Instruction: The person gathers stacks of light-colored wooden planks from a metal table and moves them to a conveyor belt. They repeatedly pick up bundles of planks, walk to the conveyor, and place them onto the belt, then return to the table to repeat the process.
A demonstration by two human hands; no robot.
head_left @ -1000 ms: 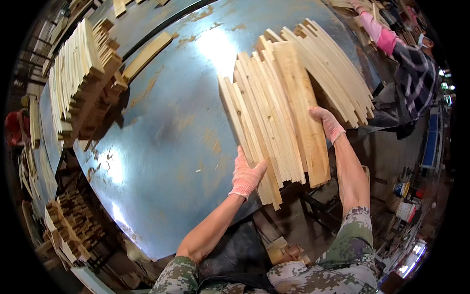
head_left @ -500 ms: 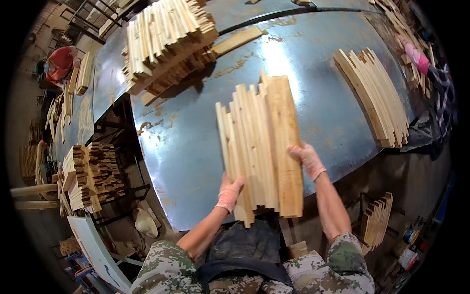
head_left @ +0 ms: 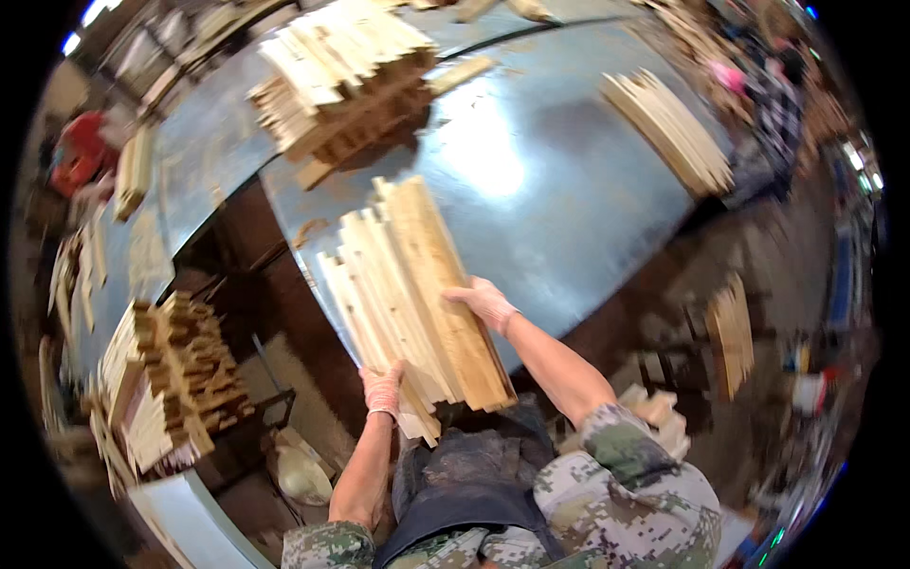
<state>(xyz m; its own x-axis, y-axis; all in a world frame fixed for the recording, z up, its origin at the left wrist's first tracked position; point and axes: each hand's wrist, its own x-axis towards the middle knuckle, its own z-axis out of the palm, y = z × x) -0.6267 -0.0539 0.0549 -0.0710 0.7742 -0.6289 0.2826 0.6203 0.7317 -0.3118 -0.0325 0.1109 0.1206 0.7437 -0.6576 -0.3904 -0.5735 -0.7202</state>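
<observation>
Pale wooden strips (head_left: pixel 384 303) sit side by side between your hands, with a broader, yellower board (head_left: pixel 431 275) along their right side. The load now covers the near left corner of the blue-grey metal table (head_left: pixel 569 237), its lower ends reaching over your dark apron (head_left: pixel 474 474); a second ago it lay at the table's right, up against another bundle (head_left: pixel 668 133), and half a second ago near the middle of the front edge. Your left hand (head_left: pixel 383 389) is closed partway round the lower left edge of the strips; your right hand (head_left: pixel 485 303) clasps the board's right edge, thumb on top, its fingers hidden. Both grips match the earlier ones, spread by the width of the load. You cannot tell here whether any of it rests on the metal. That other bundle stays by the right edge, now well apart from yours. Farther out, the tall stack (head_left: pixel 346 57) keeps its place at the far left of the table, and a person in red (head_left: pixel 81 156) is beyond it.
</observation>
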